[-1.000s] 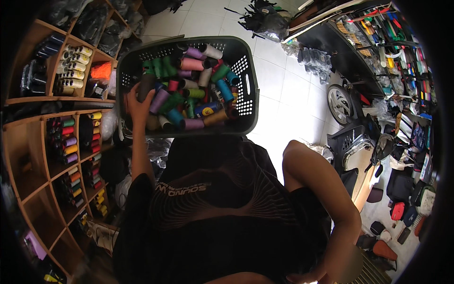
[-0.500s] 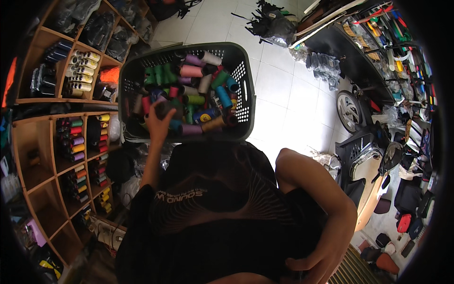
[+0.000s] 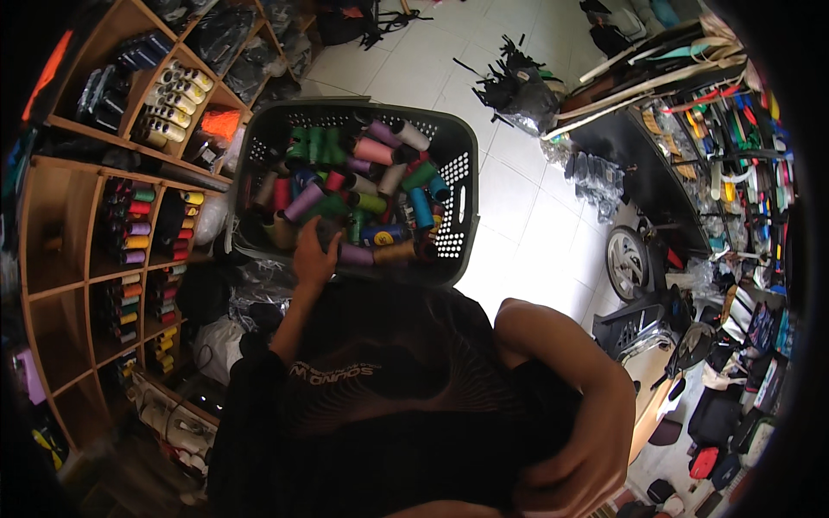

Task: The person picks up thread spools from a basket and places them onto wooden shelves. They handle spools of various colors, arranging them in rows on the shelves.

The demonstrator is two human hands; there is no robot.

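Observation:
A dark green plastic basket (image 3: 467,220) with pierced sides holds a heap of thread spools in many colours. My left hand (image 3: 314,259) reaches over its near side, thumb and fingers closed round a dark spool (image 3: 325,230). Just beyond it a lilac spool (image 3: 303,201) lies slanted. Close by my fingers are a purple spool (image 3: 355,254), a blue spool (image 3: 382,235) and a tan spool (image 3: 395,251). My right hand (image 3: 561,483) is low against my black shirt at the bottom edge, bent inward. Its fingertips are dim and partly hidden.
Wooden cubbyhole shelves (image 3: 86,281) on the left hold thread spools and plastic-wrapped goods. A black bundle with straps (image 3: 518,86) lies on the white tiled floor beyond the basket. To the right are a wheel (image 3: 628,262) and a rack of colourful strips (image 3: 734,129).
My left hand has shifted toward the basket's near side. The lilac spool now shows uncovered beyond it. My view has turned slightly, and my right hand has moved a little lower.

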